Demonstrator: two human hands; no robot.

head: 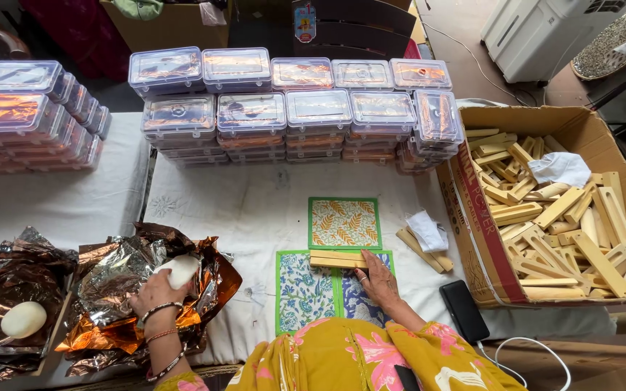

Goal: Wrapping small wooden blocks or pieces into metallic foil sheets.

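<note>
My left hand (155, 292) grips a white oval soap bar (180, 269) above a heap of crinkled copper and silver foil wrappers (121, 279). My right hand (377, 281) rests flat on a blue floral card (306, 289), its fingertips touching a wooden holder (337, 258) that lies across the card's top edge. A yellow leaf-pattern card (344, 222) lies just beyond it. A second white soap bar (23, 319) sits on foil at the far left.
Stacks of clear lidded plastic boxes (291, 108) line the back of the white-clothed table (240, 210), with more stacks (23, 108) at left. A cardboard box (472, 217) of wooden holders stands at right. A black phone (464, 310), loose wooden pieces (420, 250) and a cloth (427, 230) lie near it.
</note>
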